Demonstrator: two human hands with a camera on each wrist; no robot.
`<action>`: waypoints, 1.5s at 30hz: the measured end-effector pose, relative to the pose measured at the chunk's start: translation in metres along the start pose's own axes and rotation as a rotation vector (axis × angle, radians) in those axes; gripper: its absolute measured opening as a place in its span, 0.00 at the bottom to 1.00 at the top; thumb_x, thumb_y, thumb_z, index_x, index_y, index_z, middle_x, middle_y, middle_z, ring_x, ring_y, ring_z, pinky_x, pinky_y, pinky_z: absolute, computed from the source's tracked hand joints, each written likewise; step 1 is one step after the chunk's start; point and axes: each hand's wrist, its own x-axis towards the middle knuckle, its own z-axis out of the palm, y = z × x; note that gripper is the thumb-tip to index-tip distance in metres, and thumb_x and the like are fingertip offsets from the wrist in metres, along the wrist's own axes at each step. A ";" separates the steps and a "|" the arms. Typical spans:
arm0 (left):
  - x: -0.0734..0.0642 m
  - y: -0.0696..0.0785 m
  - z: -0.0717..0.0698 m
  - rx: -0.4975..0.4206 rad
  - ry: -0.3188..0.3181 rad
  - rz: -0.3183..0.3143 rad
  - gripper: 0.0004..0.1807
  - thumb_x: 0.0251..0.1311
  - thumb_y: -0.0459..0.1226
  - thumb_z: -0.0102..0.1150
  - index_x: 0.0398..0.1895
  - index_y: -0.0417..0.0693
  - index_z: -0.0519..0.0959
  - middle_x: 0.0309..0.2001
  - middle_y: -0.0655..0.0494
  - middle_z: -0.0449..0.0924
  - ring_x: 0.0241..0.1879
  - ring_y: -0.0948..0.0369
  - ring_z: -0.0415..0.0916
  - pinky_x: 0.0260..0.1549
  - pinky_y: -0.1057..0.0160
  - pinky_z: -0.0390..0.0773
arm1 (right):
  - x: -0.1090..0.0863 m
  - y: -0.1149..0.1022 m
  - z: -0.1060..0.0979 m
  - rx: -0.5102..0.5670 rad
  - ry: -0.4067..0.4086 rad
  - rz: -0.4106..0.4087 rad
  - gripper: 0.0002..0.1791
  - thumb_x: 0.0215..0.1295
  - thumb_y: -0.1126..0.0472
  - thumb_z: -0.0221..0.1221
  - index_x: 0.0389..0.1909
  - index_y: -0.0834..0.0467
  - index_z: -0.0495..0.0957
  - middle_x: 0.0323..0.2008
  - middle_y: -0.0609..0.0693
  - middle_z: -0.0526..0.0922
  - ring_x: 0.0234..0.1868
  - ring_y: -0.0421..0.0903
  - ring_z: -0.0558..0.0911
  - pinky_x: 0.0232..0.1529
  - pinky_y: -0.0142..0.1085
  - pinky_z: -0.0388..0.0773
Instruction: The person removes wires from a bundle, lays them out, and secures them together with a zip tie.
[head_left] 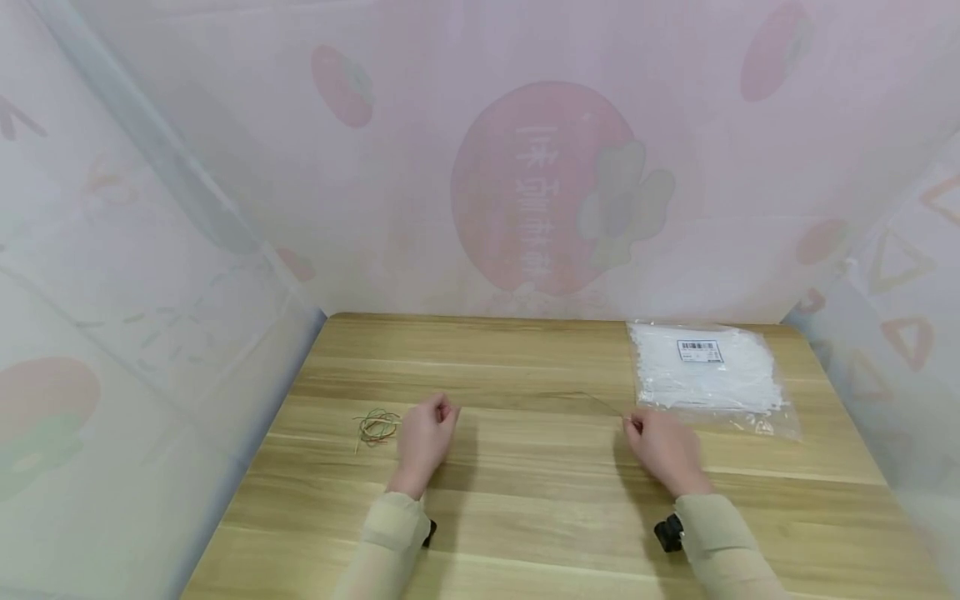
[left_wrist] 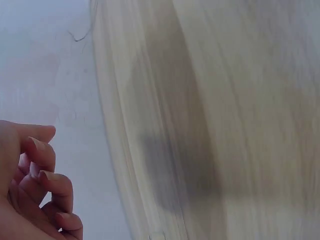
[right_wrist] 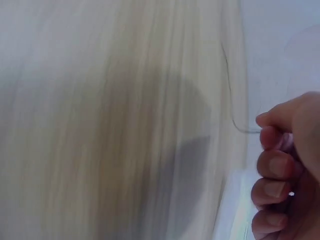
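Note:
My right hand (head_left: 664, 446) pinches one end of a thin dark wire (head_left: 600, 404) between thumb and forefinger. From that hand the wire runs up and leftward, bends, and its other end hangs free above the table. In the right wrist view, the wire (right_wrist: 229, 85) curves sharply close to the fingertips. My left hand (head_left: 426, 435) hovers over the table with loosely curled fingers; nothing shows in them in the left wrist view. Just left of it lies a loose tangle of coloured wires (head_left: 377, 427), in green, yellow and red.
Behind the right hand, a clear plastic bag (head_left: 705, 387) full of white cable ties lies at the back right of the wooden table (head_left: 525, 517). Printed fabric walls (head_left: 420, 275) close in the back and both sides.

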 end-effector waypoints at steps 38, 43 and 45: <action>-0.020 0.033 0.040 0.155 -0.437 0.132 0.02 0.62 0.29 0.67 0.33 0.43 0.83 0.30 0.56 0.80 0.30 0.60 0.77 0.32 0.61 0.79 | 0.007 -0.013 0.011 0.068 0.000 -0.085 0.11 0.76 0.63 0.52 0.48 0.62 0.82 0.42 0.59 0.85 0.38 0.54 0.83 0.39 0.52 0.79; -0.020 0.035 0.036 0.152 -0.404 0.127 0.02 0.69 0.30 0.60 0.38 0.40 0.80 0.31 0.53 0.80 0.28 0.60 0.76 0.29 0.62 0.79 | 0.006 -0.013 0.011 0.025 0.001 -0.052 0.09 0.75 0.63 0.54 0.47 0.62 0.82 0.41 0.58 0.86 0.37 0.54 0.84 0.36 0.51 0.80; -0.017 0.035 0.036 0.136 -0.377 0.128 0.02 0.71 0.31 0.59 0.39 0.40 0.79 0.30 0.54 0.79 0.26 0.62 0.74 0.27 0.63 0.77 | 0.006 -0.013 0.010 0.008 0.000 -0.007 0.09 0.75 0.62 0.55 0.45 0.62 0.82 0.37 0.56 0.86 0.33 0.52 0.83 0.31 0.50 0.80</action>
